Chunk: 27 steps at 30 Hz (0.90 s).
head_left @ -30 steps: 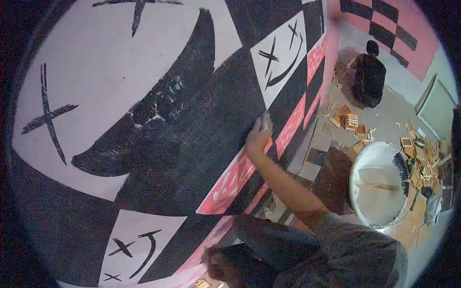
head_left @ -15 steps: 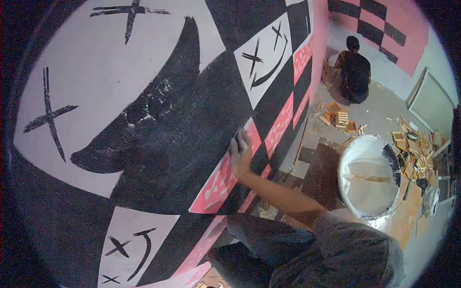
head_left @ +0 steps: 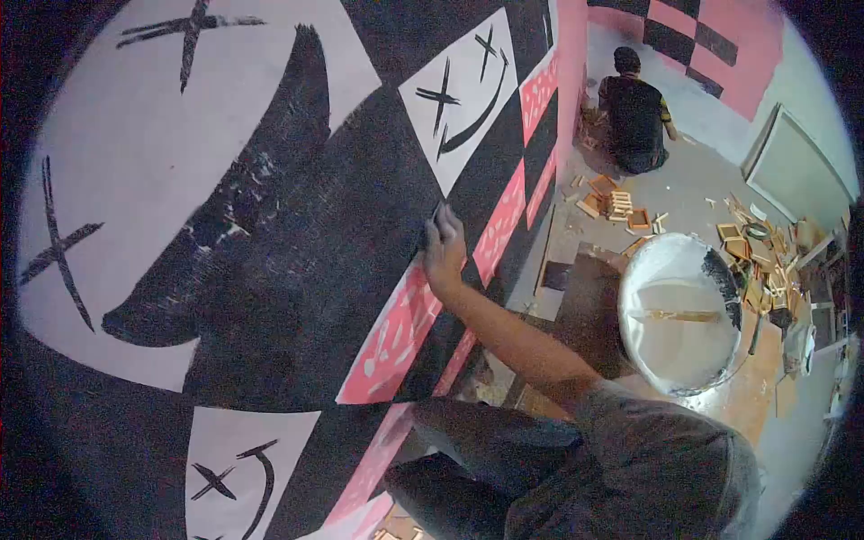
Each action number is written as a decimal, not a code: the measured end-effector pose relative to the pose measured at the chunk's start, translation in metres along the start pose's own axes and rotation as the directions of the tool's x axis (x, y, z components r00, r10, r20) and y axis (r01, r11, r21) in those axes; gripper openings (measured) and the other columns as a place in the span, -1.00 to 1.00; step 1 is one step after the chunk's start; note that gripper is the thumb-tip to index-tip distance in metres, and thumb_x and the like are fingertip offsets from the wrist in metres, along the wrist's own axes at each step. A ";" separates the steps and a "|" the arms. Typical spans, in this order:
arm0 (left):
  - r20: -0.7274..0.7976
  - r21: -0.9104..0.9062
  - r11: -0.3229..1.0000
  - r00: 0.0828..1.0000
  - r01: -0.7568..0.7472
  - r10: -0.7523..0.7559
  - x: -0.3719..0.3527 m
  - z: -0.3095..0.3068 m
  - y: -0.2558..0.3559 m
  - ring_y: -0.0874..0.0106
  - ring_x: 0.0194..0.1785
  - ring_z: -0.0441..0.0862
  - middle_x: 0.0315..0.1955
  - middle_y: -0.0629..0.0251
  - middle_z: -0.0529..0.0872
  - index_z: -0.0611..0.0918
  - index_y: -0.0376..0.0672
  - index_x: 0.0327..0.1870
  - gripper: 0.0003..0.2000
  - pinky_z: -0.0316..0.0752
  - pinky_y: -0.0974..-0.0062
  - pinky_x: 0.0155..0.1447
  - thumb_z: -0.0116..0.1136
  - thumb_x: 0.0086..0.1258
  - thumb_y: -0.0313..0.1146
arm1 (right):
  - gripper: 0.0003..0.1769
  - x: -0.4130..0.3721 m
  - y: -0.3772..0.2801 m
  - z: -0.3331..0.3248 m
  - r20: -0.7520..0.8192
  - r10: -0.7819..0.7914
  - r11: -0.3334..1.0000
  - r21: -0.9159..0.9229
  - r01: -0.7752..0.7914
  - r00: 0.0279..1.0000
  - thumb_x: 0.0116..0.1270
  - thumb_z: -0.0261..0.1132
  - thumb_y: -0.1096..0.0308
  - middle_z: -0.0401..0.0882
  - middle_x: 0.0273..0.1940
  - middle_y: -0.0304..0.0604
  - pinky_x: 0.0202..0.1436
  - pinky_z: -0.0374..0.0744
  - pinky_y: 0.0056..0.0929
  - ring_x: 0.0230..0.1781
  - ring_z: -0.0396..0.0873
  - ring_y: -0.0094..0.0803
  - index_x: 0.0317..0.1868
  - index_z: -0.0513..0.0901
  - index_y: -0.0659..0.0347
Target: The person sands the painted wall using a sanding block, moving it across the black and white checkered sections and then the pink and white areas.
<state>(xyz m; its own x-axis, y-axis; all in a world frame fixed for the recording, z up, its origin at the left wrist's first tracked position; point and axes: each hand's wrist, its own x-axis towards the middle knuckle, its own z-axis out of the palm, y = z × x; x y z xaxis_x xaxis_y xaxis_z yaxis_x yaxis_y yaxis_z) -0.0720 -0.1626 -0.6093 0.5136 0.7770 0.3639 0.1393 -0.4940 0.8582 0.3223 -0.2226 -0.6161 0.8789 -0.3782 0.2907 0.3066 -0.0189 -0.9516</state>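
Observation:
My right hand (head_left: pixel 445 247) is against the painted wall (head_left: pixel 297 288), at the upper end of a pink patterned panel (head_left: pixel 396 333). Its fingers are bent and drawn together; whatever they hold is too dark and small to make out. Just above the fingertips is the lower corner of a white diamond with a crossed-eye smile (head_left: pixel 463 99). Black paint borders the pink panel on the hand's left. My left hand is out of view.
A white bucket (head_left: pixel 634 337) with a stick across it stands to the right. Behind it lie scattered wooden pieces (head_left: pixel 765 288) and small frames (head_left: pixel 619 205). Another person (head_left: pixel 634 121) crouches at the far wall. A large panel (head_left: pixel 792 162) leans at the right.
My right hand has moved up along the pink panel's edge, towards the white diamond's corner. The view has shifted slightly. The other person's arm now shows at their side.

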 end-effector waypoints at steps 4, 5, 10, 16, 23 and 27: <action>0.006 -0.012 1.000 1.000 0.010 -0.010 0.002 0.002 0.001 0.19 0.09 0.51 0.02 -0.03 0.55 0.40 -0.43 0.21 -0.51 0.42 0.23 0.20 0.19 0.35 -0.33 | -0.55 -0.024 -0.024 0.008 -0.034 0.046 0.990 0.133 -0.041 0.998 0.42 0.12 0.38 0.43 0.21 0.17 0.45 0.18 -0.32 0.40 0.24 -0.13 0.25 0.42 0.45; 0.008 -0.013 1.000 1.000 0.007 -0.007 0.002 0.003 0.001 0.19 0.10 0.51 0.02 -0.03 0.55 0.40 -0.43 0.21 -0.51 0.42 0.23 0.20 0.19 0.35 -0.33 | -0.56 -0.043 -0.029 0.009 -0.023 0.028 0.989 0.148 -0.024 0.999 0.42 0.12 0.38 0.43 0.22 0.17 0.45 0.19 -0.32 0.40 0.25 -0.14 0.24 0.43 0.45; 0.015 -0.015 1.000 1.000 -0.002 0.003 -0.003 0.001 -0.001 0.19 0.10 0.50 0.03 -0.03 0.54 0.39 -0.43 0.21 -0.51 0.41 0.22 0.21 0.19 0.35 -0.33 | -0.62 -0.012 0.009 0.003 -0.056 -0.061 0.996 0.060 0.064 0.997 0.40 0.15 0.43 0.48 0.18 0.10 0.40 0.25 -0.36 0.31 0.37 -0.12 0.18 0.50 0.38; 0.020 -0.035 0.999 1.000 0.004 -0.003 0.000 0.005 0.002 0.19 0.11 0.49 0.03 -0.03 0.53 0.39 -0.42 0.21 -0.51 0.41 0.22 0.21 0.19 0.35 -0.33 | -0.60 -0.042 0.004 0.007 -0.046 -0.114 0.987 0.106 0.118 0.992 0.39 0.19 0.40 0.43 0.24 0.13 0.44 0.21 -0.31 0.35 0.32 -0.10 0.18 0.49 0.41; 0.034 -0.034 0.999 0.999 0.002 -0.001 -0.007 0.001 -0.001 0.18 0.12 0.48 0.04 -0.03 0.52 0.39 -0.42 0.21 -0.51 0.40 0.22 0.22 0.19 0.35 -0.32 | -0.49 -0.029 0.004 0.014 0.029 0.169 0.718 0.681 -0.144 0.985 0.38 0.19 0.50 0.31 0.33 0.14 0.44 0.24 -0.34 0.36 0.31 -0.18 0.27 0.30 0.56; 0.032 -0.052 0.999 0.999 0.012 -0.011 -0.009 -0.003 -0.001 0.18 0.12 0.48 0.05 -0.03 0.51 0.38 -0.42 0.21 -0.51 0.40 0.22 0.22 0.19 0.35 -0.32 | -0.40 -0.033 -0.021 0.018 -0.034 0.145 0.880 0.462 -0.113 0.989 0.36 0.22 0.46 0.29 0.35 0.15 0.45 0.22 -0.34 0.35 0.31 -0.15 0.33 0.24 0.53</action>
<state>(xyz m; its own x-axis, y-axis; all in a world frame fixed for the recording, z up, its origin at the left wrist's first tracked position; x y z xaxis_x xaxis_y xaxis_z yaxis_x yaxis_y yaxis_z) -0.0793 -0.1680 -0.6128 0.5386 0.7696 0.3430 0.1011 -0.4632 0.8805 0.2933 -0.1934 -0.6038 0.9013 -0.4078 0.1463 0.3390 0.4535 -0.8242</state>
